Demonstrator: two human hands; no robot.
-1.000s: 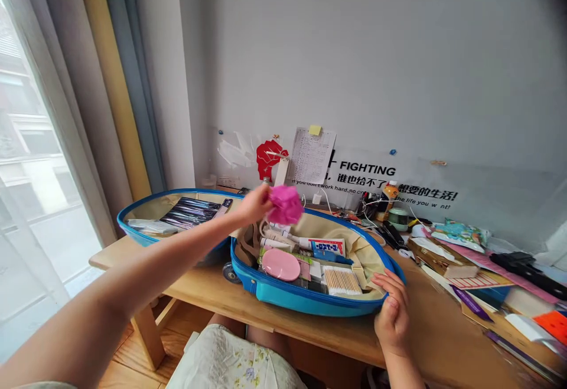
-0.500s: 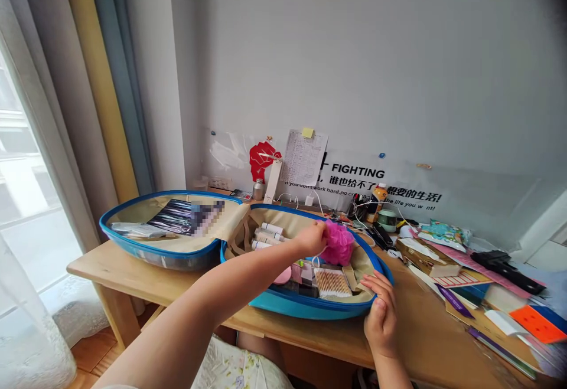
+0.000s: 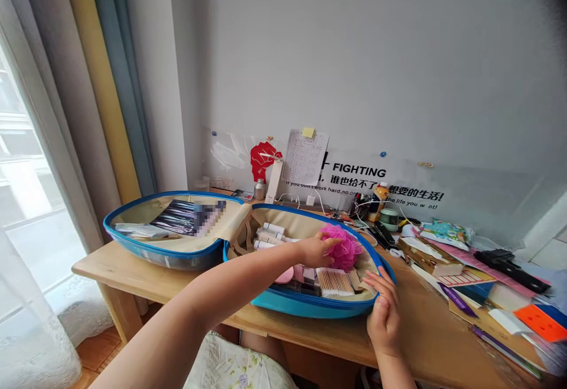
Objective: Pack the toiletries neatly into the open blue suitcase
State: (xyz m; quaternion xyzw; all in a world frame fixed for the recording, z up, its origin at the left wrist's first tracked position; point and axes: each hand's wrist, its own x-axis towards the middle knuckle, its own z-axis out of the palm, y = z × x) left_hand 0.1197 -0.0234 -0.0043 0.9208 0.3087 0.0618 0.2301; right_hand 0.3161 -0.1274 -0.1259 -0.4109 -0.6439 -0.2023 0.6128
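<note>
A small blue suitcase lies open on a wooden desk, its lid half flat to the left. My left hand reaches into the right half and presses a pink mesh bath puff down near the far right side, fingers laid on it. My right hand rests on the suitcase's near right rim, fingers stretched over the edge. Inside lie white tubes, a pink round case and a box of cotton swabs.
The desk's right side is piled with papers, boxes, a black object and an orange card. Small bottles and cables stand against the wall under a printed sign. Curtains and a window are at left.
My left hand carried the pink puff from above the suitcase's middle to the right and down into the case, where it now rests. My right hand stayed on the rim.
</note>
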